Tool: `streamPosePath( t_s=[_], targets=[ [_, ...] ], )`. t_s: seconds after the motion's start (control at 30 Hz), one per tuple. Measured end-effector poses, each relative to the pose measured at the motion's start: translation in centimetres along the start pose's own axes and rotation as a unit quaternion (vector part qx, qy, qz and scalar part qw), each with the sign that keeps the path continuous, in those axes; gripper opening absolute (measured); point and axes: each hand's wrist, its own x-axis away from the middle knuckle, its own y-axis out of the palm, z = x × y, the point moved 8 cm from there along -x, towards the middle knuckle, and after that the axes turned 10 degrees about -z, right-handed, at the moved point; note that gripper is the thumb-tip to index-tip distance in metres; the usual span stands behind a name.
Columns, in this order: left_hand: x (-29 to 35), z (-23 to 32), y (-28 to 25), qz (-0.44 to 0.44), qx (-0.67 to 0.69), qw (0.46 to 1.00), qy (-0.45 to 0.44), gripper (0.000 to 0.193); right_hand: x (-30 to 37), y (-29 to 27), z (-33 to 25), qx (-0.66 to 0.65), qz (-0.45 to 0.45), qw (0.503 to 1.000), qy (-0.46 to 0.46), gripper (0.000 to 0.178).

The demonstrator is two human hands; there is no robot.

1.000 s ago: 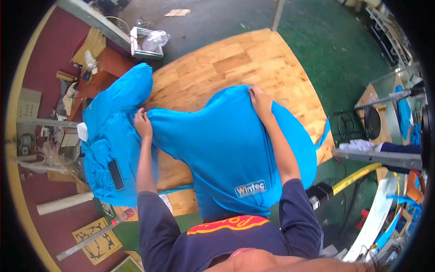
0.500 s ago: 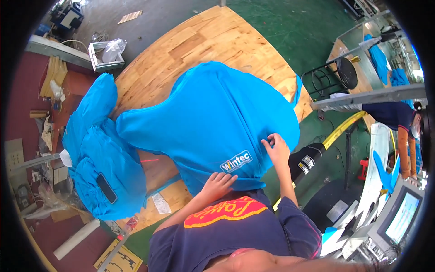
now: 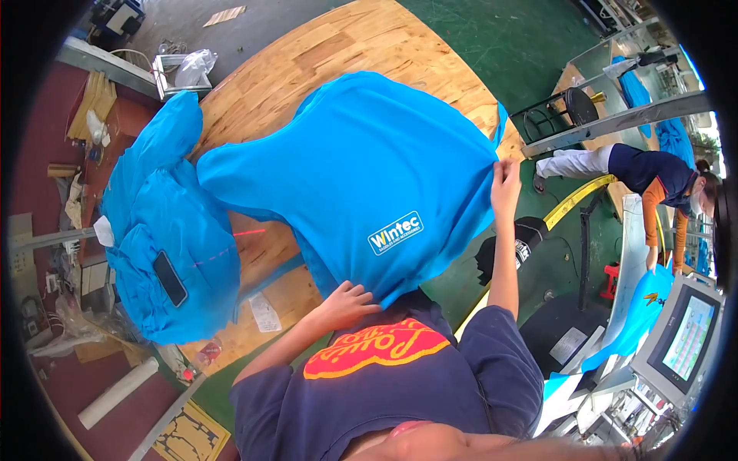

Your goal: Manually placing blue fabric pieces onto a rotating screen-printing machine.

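A bright blue stretch-fabric saddle cover (image 3: 346, 154) lies spread over the wooden table, with a white printed label on its near part. It tapers to a rounded nose at the left. My left hand (image 3: 347, 304) is closed on the cover's near edge, close to my body. Out at the right edge, my right hand (image 3: 506, 183) pinches the fabric and draws it taut. The cover's surface between my hands is mostly smooth, and its near edge hangs over the table's front.
A pile of blue covers (image 3: 165, 230) lies at the left with a dark phone (image 3: 170, 279) on top. A paper slip (image 3: 265, 313) lies near the table's (image 3: 369, 38) front edge. At the right, a co-worker (image 3: 661, 173) bends over blue fabric beside a machine screen (image 3: 688, 338).
My right hand has moved right and farther away to the cover's right edge, pulling the fabric flat; the diagonal fold has gone. My left hand has shifted slightly left. The co-worker has leaned further into view.
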Motion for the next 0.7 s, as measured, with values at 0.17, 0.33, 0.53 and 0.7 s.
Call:
streamPosePath(
  t_s=[0.17, 0.33, 0.53, 0.7],
  targets=[
    [1.8, 0.5, 5.7, -0.089, 0.049, 0.995, 0.015, 0.012, -4.9, 1.3, -1.0, 0.074, 0.002, 0.996, -0.04, 0.016],
    [-2.4, -2.7, -1.6, -0.035, 0.109, 0.993, -0.007, 0.011, -6.0, 3.6, 4.3, 0.113, -0.067, 0.991, -0.006, 0.024],
    [-10.0, -21.0, -18.7, 0.341, 0.088, 0.927, -0.129, 0.011, -3.6, 1.8, 9.4, 0.045, -0.1, 0.983, 0.149, 0.042],
    [-16.0, -33.2, -22.0, 0.418, 0.016, 0.885, -0.203, 0.012, -1.0, 2.6, 11.5, -0.043, -0.25, 0.957, 0.138, 0.046]
  ],
)
